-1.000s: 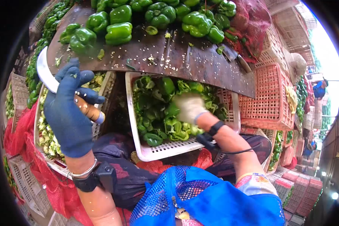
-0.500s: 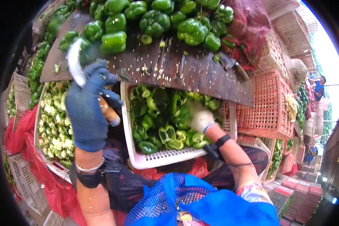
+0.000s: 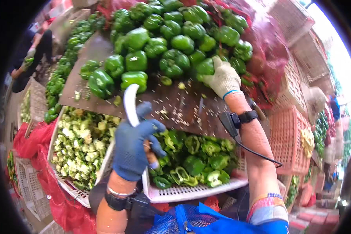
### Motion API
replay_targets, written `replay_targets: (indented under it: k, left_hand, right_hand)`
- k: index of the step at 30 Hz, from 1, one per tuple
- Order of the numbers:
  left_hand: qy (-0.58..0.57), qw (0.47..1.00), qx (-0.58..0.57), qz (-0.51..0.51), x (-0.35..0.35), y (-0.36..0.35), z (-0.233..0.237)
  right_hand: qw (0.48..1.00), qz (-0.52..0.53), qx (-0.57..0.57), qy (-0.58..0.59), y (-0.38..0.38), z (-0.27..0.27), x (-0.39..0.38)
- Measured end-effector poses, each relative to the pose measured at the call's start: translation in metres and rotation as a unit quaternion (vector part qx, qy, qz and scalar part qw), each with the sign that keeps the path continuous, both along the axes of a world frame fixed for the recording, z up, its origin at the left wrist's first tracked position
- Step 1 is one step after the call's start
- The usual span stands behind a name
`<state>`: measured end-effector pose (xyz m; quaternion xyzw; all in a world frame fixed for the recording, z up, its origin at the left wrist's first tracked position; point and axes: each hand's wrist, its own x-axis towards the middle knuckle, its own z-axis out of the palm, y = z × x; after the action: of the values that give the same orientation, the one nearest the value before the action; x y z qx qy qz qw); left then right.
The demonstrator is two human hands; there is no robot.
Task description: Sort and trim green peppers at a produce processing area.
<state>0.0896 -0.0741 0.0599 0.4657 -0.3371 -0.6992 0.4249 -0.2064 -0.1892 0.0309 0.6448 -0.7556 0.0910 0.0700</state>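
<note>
My left hand (image 3: 133, 150), in a blue glove, is closed around the handle of a knife with a curved blade (image 3: 130, 104) that points up. In a pale knit glove, my right hand (image 3: 224, 79) reaches to the pile and has its fingers closed on a green bell pepper (image 3: 205, 68). Many whole green peppers (image 3: 174, 62) lie heaped on the dark board (image 3: 144, 102), which is strewn with seeds. Below the board, a white crate (image 3: 199, 193) holds cut pepper halves. The knife hand hovers over that crate's left end.
A second crate (image 3: 80, 197) on the left is full of pale pepper cores. Red netting (image 3: 72, 210) drapes beside it. Pink crates (image 3: 286, 136) stand at right, and a mesh sack (image 3: 267, 50) lies behind the peppers. Another person's arm (image 3: 35, 43) shows at far left.
My right hand has moved from the crate of cut peppers up to the pile and taken hold of a pepper. My left hand still holds the knife. The view has shifted.
</note>
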Motion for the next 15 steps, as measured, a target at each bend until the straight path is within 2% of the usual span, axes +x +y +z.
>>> replay_targets:
  k: [2,4,6,7,8,9,10,12,15]
  left_hand:
    - [-0.025,0.999,-0.004,-0.021,0.000,-0.004,-0.009]
    - [-0.036,0.996,-0.080,-0.018,-0.005,-0.006,0.001]
    - [-0.047,0.993,-0.105,-0.001,-0.010,-0.004,-0.021]
    - [-0.051,0.993,-0.104,0.000,-0.014,-0.003,-0.033]
    - [-0.045,0.995,-0.089,-0.006,-0.017,-0.001,-0.039]
    - [-0.024,0.998,-0.055,-0.026,-0.020,0.002,-0.034]
    - [-0.002,0.999,-0.021,-0.050,-0.023,0.007,-0.029]
    - [0.087,0.993,0.020,-0.076,-0.032,0.011,-0.043]
    - [0.171,0.980,0.015,-0.102,-0.046,0.021,-0.042]
  right_hand:
    - [1.000,0.009,-0.015,0.021,-0.024,-0.013,0.002]
    - [0.997,0.015,0.006,-0.071,-0.014,-0.005,0.000]
    - [0.996,0.009,0.010,-0.083,0.007,-0.001,0.002]
    - [0.991,0.026,-0.069,-0.114,0.020,-0.004,0.001]
    - [0.974,0.010,-0.086,-0.209,0.032,-0.001,0.002]
    - [0.933,0.020,-0.125,-0.338,0.045,-0.002,0.001]
    - [0.861,0.003,-0.133,-0.490,0.061,0.012,0.010]
    - [0.704,0.087,-0.197,-0.677,0.092,0.036,0.023]
    - [0.609,0.114,-0.192,-0.761,0.121,0.056,0.041]
